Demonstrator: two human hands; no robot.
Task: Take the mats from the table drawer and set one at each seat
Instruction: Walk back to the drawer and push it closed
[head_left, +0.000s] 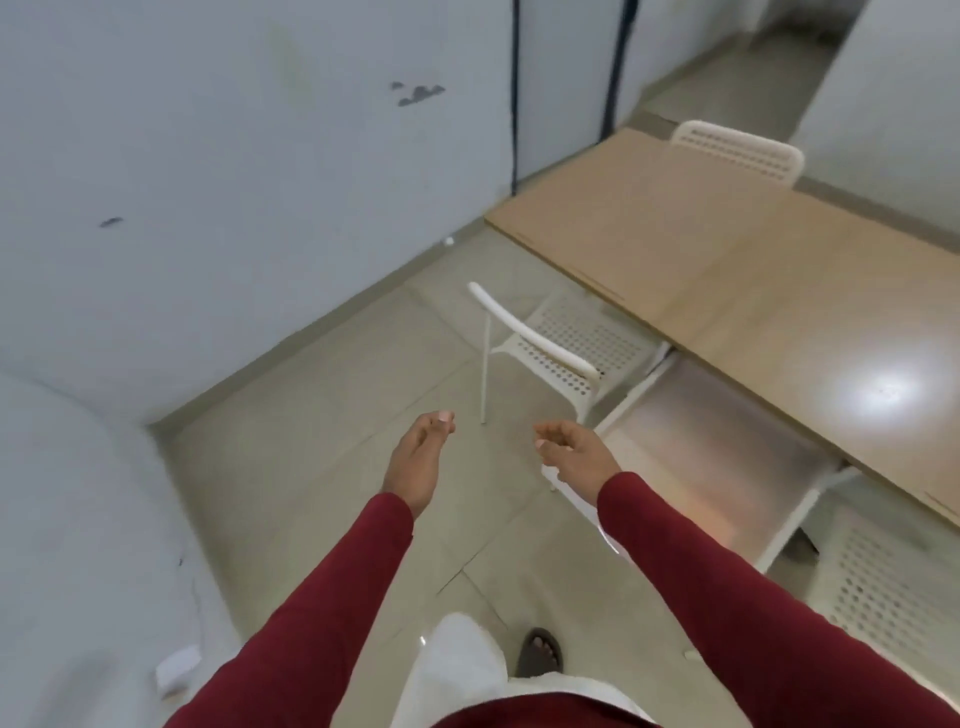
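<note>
A long light-wood table (727, 244) fills the right side. From under its near edge a white-framed drawer (779, 535) stands pulled out, showing a pale frosted surface; I cannot make out any mats. My left hand (418, 457) and my right hand (571, 452) are stretched out over the floor, left of the drawer. Both are empty with the fingers loosely curled and apart. The right hand is nearest the drawer's front corner and does not touch it. Both sleeves are dark red.
A white perforated chair (545, 353) stands at the table's near side, just beyond my hands. A second chair (737, 150) is at the far side and a third (883, 587) at bottom right. Grey walls close the left and back. The floor is tiled.
</note>
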